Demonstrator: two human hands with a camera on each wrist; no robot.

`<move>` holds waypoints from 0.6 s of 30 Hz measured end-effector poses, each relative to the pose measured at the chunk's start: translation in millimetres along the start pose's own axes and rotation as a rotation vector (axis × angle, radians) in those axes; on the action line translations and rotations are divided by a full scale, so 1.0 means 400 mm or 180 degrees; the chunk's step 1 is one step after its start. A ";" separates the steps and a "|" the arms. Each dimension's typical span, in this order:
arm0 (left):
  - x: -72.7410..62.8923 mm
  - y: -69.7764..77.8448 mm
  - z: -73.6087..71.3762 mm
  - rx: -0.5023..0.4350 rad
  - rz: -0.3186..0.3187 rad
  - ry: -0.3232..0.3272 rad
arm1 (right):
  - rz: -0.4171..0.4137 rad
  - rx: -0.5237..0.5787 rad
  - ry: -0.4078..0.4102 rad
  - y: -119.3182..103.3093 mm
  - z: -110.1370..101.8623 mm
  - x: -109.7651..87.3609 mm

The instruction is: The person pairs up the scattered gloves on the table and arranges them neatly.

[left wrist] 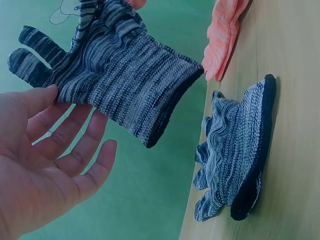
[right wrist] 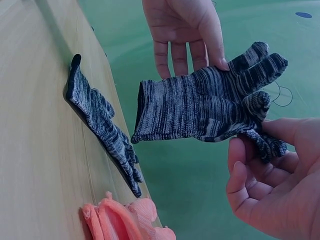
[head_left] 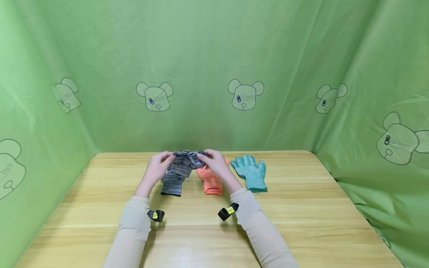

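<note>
A black-and-grey striped knit glove (left wrist: 120,75) is held up off the table between the two hands. My left hand (head_left: 159,166) pinches one side edge of it between thumb and fingertips, the other fingers loosely spread below. The right hand (right wrist: 280,185) grips the glove's finger end, with thumb and curled fingers around one or more glove fingers. In the right wrist view the cuff of the held glove (right wrist: 172,110) hangs free and points left. A matching striped glove (left wrist: 237,150) lies on the table beneath, its dark-rimmed cuff facing the person.
An orange glove (head_left: 212,182) lies on the wooden table (head_left: 201,238), partly hidden behind the right hand and forearm. To its right is a teal glove (head_left: 252,173), fingers pointing away. Green cloth (head_left: 201,48) with bear-head prints hangs behind and at both sides.
</note>
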State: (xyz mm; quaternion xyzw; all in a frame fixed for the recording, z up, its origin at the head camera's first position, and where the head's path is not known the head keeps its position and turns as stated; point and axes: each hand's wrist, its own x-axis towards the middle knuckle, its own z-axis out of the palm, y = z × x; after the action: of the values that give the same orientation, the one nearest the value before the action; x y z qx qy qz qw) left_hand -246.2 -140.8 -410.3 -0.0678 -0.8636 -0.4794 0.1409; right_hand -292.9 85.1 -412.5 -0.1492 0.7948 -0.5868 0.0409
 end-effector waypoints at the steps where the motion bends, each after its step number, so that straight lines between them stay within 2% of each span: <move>1: 0.000 -0.001 0.000 -0.0004 -0.0001 -0.0002 | 0.0015 0.0006 -0.0004 0.000 0.000 0.000; 10: 0.001 -0.009 -0.001 -0.0081 -0.0114 -0.0043 | 0.0083 0.0109 -0.0017 0.006 0.002 0.004; 18: 0.004 -0.008 -0.002 -0.0204 -0.0228 0.0010 | 0.0102 0.0152 -0.0033 0.006 0.004 0.006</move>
State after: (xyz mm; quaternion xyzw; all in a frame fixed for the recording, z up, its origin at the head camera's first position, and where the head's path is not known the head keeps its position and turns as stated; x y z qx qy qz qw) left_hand -248.4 -143.2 -412.0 -0.0405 -0.8494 -0.5117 0.1228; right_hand -295.3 83.8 -415.0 -0.1385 0.7827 -0.6040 0.0580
